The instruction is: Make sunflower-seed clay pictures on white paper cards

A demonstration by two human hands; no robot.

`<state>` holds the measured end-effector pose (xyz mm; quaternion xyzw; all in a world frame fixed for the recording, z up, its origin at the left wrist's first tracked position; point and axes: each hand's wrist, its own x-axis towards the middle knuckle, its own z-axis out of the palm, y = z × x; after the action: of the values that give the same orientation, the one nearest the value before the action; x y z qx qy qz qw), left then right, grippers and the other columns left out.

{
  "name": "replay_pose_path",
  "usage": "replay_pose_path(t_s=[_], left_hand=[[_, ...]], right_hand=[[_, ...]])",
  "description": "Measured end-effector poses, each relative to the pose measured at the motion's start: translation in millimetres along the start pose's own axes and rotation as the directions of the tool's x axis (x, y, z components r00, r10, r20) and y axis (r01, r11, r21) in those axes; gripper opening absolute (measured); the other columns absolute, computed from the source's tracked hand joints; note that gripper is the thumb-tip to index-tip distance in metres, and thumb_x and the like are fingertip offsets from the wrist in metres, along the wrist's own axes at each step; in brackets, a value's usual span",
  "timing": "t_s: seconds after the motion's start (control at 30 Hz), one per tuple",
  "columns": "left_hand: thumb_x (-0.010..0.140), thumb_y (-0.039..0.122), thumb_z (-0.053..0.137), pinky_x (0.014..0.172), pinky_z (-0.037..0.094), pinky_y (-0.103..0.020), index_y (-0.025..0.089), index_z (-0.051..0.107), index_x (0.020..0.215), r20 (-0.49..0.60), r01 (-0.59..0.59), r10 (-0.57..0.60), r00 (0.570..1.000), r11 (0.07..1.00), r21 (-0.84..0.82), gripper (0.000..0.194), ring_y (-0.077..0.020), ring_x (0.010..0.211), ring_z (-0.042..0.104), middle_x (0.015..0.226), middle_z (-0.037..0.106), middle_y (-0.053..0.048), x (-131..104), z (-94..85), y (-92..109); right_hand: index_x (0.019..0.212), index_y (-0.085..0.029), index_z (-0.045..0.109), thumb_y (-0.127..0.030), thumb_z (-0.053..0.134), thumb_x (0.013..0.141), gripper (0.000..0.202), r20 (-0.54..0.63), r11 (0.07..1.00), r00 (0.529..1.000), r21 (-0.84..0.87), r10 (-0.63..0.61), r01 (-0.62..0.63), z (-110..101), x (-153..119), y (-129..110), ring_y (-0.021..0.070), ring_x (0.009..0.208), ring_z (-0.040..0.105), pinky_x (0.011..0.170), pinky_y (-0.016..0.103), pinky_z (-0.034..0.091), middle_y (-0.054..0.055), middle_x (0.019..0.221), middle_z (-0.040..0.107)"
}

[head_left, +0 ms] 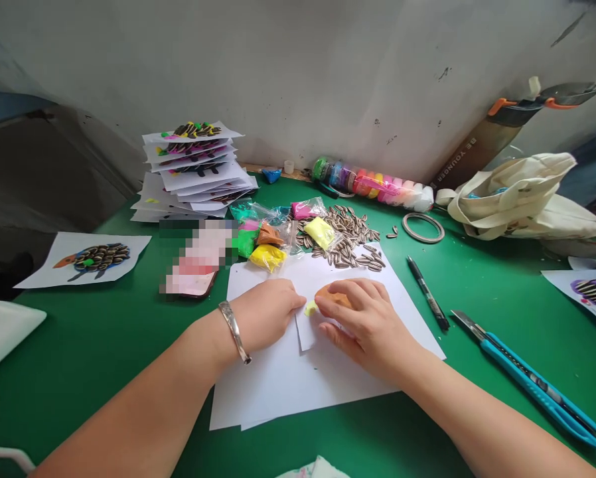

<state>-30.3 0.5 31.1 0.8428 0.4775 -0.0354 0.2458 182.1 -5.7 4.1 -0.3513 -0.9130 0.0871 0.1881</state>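
A small white card (306,335) lies on larger white sheets (273,392) in front of me. On the card sit a flat orange piece of modelling clay (334,293) and a little lump of yellow clay (310,308). My left hand (271,312), with a silver bangle at the wrist, is closed beside the card's left edge, its thumb by the yellow lump. Whatever its curled fingers hold is hidden. My right hand (362,315) arches over the orange clay with fingers and thumb apart, its index fingertip beside the yellow lump. Part of the orange piece is covered by this hand.
Striped sunflower seeds (345,232) lie behind the sheets beside bagged clay (268,257). A phone (198,262), stacked seed pictures (198,179) and one loose picture (93,259) are left. A pen (427,292), a blue utility knife (527,378) with blade out and a tape ring (423,228) are right.
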Motion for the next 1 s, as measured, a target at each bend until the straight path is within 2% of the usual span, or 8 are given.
replay_pose_path(t_s=[0.17,0.23,0.43,0.6,0.8,0.93,1.0], left_hand=[[0.09,0.013,0.043,0.066,0.042,-0.026,0.016,0.065,0.079,0.011,0.002,-0.002,1.0,1.0,0.004,0.024,-0.0165,0.074,0.056,0.08,0.059,-0.005,-0.2,0.1,0.7],[0.089,0.013,0.043,0.066,0.041,-0.026,0.016,0.065,0.079,0.014,0.006,-0.006,1.0,1.0,0.007,0.024,-0.0165,0.074,0.056,0.079,0.058,-0.005,-0.4,-0.1,1.0],[0.091,0.015,0.043,0.065,0.042,-0.025,0.017,0.065,0.08,-0.004,-0.001,0.001,1.0,1.0,-0.018,0.025,-0.0164,0.074,0.056,0.08,0.059,-0.005,-0.7,-0.3,0.4],[0.091,0.015,0.043,0.065,0.041,-0.024,0.017,0.064,0.075,-0.003,0.007,-0.008,1.0,1.0,-0.02,0.026,-0.0155,0.072,0.055,0.077,0.059,-0.004,-0.6,-1.4,-0.6],[0.091,0.016,0.043,0.065,0.041,-0.025,0.017,0.067,0.079,0.009,-0.003,0.003,1.0,1.0,-0.009,0.027,-0.016,0.072,0.056,0.078,0.06,-0.005,0.4,-3.1,-1.3],[0.091,0.016,0.043,0.064,0.041,-0.024,0.017,0.067,0.078,0.019,-0.003,0.003,1.0,1.0,-0.007,0.028,-0.0161,0.072,0.057,0.077,0.061,-0.005,1.9,-3.8,-1.6],[0.091,0.016,0.043,0.064,0.04,-0.025,0.017,0.068,0.078,0.015,-0.005,0.005,1.0,1.0,-0.009,0.028,-0.0164,0.072,0.057,0.076,0.062,-0.005,2.0,-4.0,-2.0]], right_hand=[[0.108,-0.024,0.064,-0.035,0.053,0.09,0.024,0.057,0.999,0.998,-0.033,-0.016,0.018,3.7,2.8,-2.6,0.026,0.101,0.05,0.087,0.043,0.034,0.008,0.107,0.062],[0.107,-0.024,0.064,-0.035,0.052,0.09,0.023,0.049,1.0,0.999,-0.026,-0.01,0.011,4.9,2.9,-2.5,0.026,0.1,0.05,0.087,0.043,0.034,0.008,0.106,0.062],[0.115,-0.024,0.061,-0.036,0.052,0.091,0.028,-0.012,1.0,1.0,-0.004,0.02,-0.02,3.6,0.3,-0.5,0.027,0.104,0.048,0.087,0.044,0.035,0.011,0.121,0.056],[0.11,-0.024,0.064,-0.036,0.053,0.09,0.025,0.051,1.0,0.999,-0.029,0.01,-0.009,5.6,3.1,-1.5,0.0269,0.101,0.049,0.087,0.045,0.035,0.009,0.108,0.061],[0.114,-0.023,0.061,-0.037,0.053,0.09,0.029,0.022,0.999,1.0,-0.032,0.011,-0.01,5.5,3.0,-1.1,0.0276,0.106,0.048,0.089,0.044,0.036,0.011,0.12,0.057],[0.112,-0.024,0.062,-0.036,0.053,0.09,0.027,0.051,0.999,0.999,-0.04,0.0,0.002,5.5,2.6,-2.7,0.0272,0.103,0.049,0.089,0.044,0.036,0.009,0.111,0.061],[0.112,-0.024,0.063,-0.037,0.054,0.089,0.028,0.04,0.999,0.999,-0.04,-0.007,0.008,5.7,2.1,-4.1,0.0276,0.105,0.048,0.09,0.045,0.035,0.01,0.113,0.06]])
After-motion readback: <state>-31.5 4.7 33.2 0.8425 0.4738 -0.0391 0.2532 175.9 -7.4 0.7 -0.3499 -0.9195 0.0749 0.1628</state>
